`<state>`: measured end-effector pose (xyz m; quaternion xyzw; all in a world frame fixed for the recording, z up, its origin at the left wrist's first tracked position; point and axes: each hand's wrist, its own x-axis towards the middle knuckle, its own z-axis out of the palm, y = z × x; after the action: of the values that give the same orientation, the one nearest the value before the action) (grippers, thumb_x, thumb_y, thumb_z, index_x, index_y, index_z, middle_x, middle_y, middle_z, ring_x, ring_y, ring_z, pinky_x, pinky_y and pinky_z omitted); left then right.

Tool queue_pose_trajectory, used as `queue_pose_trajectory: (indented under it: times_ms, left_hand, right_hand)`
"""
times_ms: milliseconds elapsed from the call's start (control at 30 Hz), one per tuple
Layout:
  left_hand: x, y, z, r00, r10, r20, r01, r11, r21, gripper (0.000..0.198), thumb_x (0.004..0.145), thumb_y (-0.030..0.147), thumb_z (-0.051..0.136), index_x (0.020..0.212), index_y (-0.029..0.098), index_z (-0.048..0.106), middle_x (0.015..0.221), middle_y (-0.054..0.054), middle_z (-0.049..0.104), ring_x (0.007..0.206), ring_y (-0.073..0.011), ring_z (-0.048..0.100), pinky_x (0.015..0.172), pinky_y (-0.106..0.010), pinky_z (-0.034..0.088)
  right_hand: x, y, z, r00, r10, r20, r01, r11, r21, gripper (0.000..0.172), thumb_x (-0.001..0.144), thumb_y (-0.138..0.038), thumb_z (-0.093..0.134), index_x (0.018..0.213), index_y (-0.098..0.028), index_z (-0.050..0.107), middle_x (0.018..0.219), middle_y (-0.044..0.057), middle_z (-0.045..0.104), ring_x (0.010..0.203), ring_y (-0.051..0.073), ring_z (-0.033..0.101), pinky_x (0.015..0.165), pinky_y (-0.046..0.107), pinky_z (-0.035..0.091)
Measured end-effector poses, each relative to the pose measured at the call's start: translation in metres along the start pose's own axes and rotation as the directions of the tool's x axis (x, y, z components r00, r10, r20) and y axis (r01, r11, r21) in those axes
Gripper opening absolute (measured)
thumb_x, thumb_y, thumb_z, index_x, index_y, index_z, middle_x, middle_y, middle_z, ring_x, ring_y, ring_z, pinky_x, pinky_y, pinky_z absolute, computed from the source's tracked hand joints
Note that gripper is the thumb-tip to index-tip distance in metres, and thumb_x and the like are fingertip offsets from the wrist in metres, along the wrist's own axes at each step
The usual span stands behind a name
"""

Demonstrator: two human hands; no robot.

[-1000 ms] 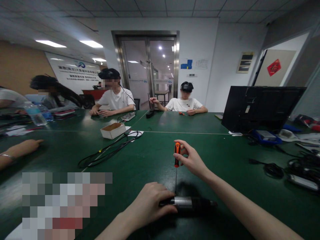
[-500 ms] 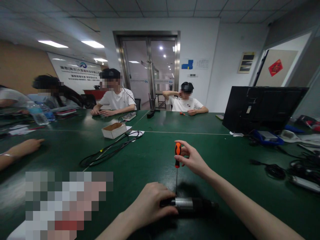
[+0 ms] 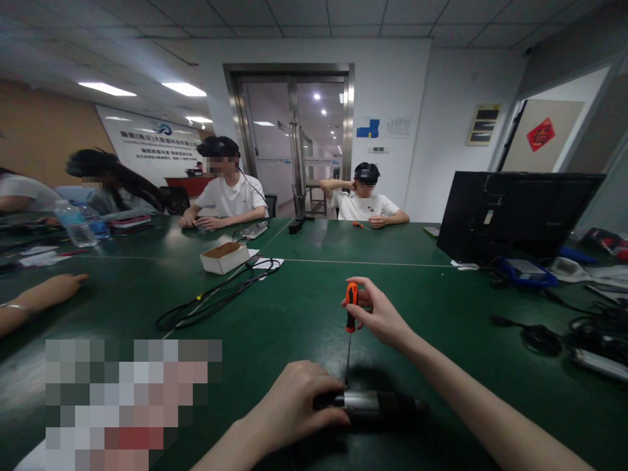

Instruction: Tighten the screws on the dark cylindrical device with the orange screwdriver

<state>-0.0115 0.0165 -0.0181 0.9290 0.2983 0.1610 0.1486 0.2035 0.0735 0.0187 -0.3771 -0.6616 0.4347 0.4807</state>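
My right hand (image 3: 375, 306) grips the orange and black handle of a screwdriver (image 3: 351, 302), thumb and fingers round it. The screwdriver stands nearly upright, its thin shaft running down to the left part of a black and silver cylindrical tool (image 3: 366, 403). Whether the tip sits in a screw is too small to tell. My left hand (image 3: 301, 396) is closed round the left end of that tool, which lies sideways on the green table (image 3: 304, 307). The tool's right end is dark and hard to make out against its shadow.
A white open box (image 3: 224, 260) and coiled black cable (image 3: 216, 297) lie left of centre. A black monitor (image 3: 515, 216) stands at right, with cables (image 3: 540, 339) before it. Another person's arm (image 3: 44, 297) rests at left. Two people sit across the table; others are at far left.
The screwdriver's handle has tilted slightly to the right with my right hand still on it. My left hand and the cylindrical tool stay in place.
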Motion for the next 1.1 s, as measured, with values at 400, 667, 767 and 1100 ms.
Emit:
queue_pose_trajectory:
  times_ms: [400,667,767,1100]
  left_hand:
    - [0.0007,0.0019,0.0005,1.000,0.021,-0.011,-0.021,0.999,0.042,0.046,0.094,0.064,0.056,0.100,0.022,0.074,0.083,-0.004,0.074,0.074,-0.0200,0.066,0.065,-0.028,0.040]
    - [0.0008,0.0021,0.0001,1.000,0.015,0.005,-0.015,0.998,0.056,0.040,0.093,0.059,0.062,0.100,0.022,0.073,0.083,-0.003,0.074,0.072,-0.0204,0.065,0.064,-0.028,0.037]
    - [0.0007,0.0017,0.0006,1.000,0.013,0.010,-0.013,0.999,0.048,0.037,0.092,0.057,0.065,0.101,0.022,0.073,0.083,-0.003,0.074,0.074,-0.0207,0.066,0.065,-0.028,0.037]
    - [0.0015,0.0030,-0.0022,1.000,0.017,0.021,-0.018,0.999,0.047,0.034,0.092,0.053,0.068,0.102,0.021,0.073,0.087,-0.003,0.075,0.075,-0.0207,0.067,0.066,-0.028,0.037]
  right_hand:
    - [0.0002,-0.0059,-0.0043,1.000,-0.006,-0.011,0.006,0.999,-0.034,0.047,0.075,-0.029,0.068,0.120,-0.023,0.056,0.090,0.000,0.061,0.073,0.015,0.062,0.050,0.023,0.050]
    - [0.0003,-0.0026,-0.0019,0.998,0.000,-0.067,-0.001,1.000,-0.015,0.044,0.073,-0.033,0.073,0.101,-0.025,0.041,0.079,-0.003,0.061,0.071,0.017,0.063,0.054,0.027,0.053]
    - [0.0004,-0.0023,-0.0020,0.998,0.010,-0.067,-0.010,1.000,0.006,0.047,0.072,-0.033,0.074,0.100,-0.026,0.037,0.085,-0.002,0.064,0.071,0.017,0.065,0.056,0.029,0.055]
    - [0.0019,-0.0067,-0.0048,0.999,-0.012,-0.030,0.012,1.000,0.001,0.042,0.075,-0.033,0.069,0.114,-0.023,0.058,0.101,0.003,0.063,0.073,0.014,0.065,0.054,0.025,0.051]
